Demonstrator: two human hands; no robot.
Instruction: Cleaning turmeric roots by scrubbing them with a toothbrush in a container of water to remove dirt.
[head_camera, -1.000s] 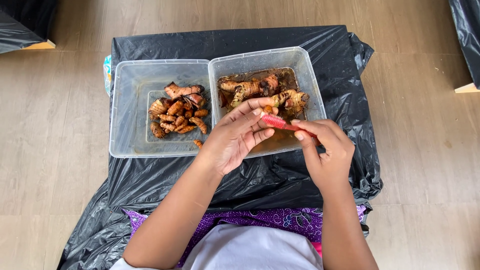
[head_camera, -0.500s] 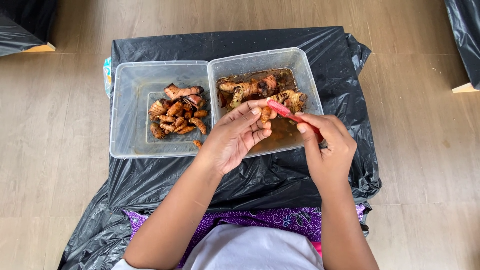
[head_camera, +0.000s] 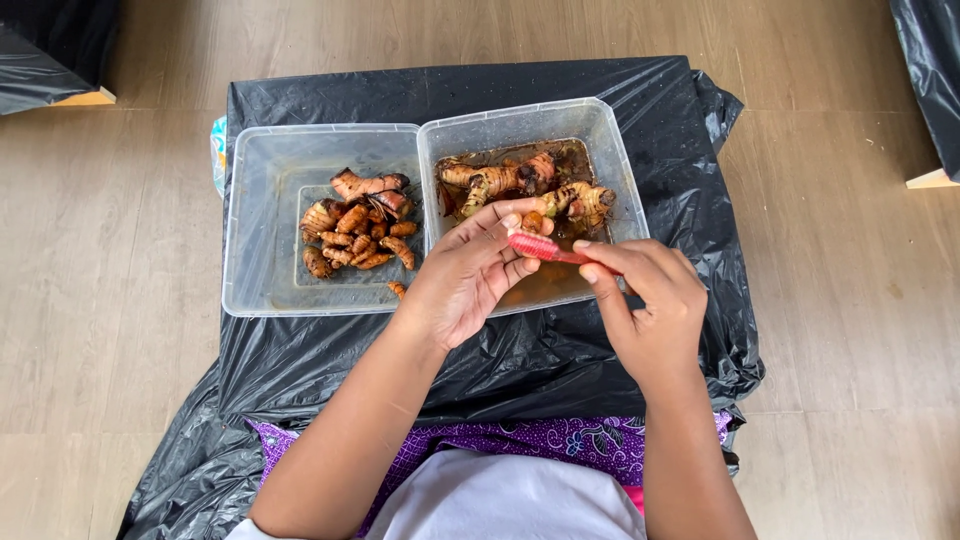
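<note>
Black plastic sheet mid-frame, two clear tubs on top, and over the right one my left hand pinches a small turmeric root while my right hand grips a red toothbrush, so mid-scrub, I'd guess, next turning it for a fresh side.

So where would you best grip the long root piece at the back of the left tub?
Pinch the long root piece across its narrow middle, coming from above: it lies flat atop the pile in the left tub, sides exposed, with no hand near it.
</note>
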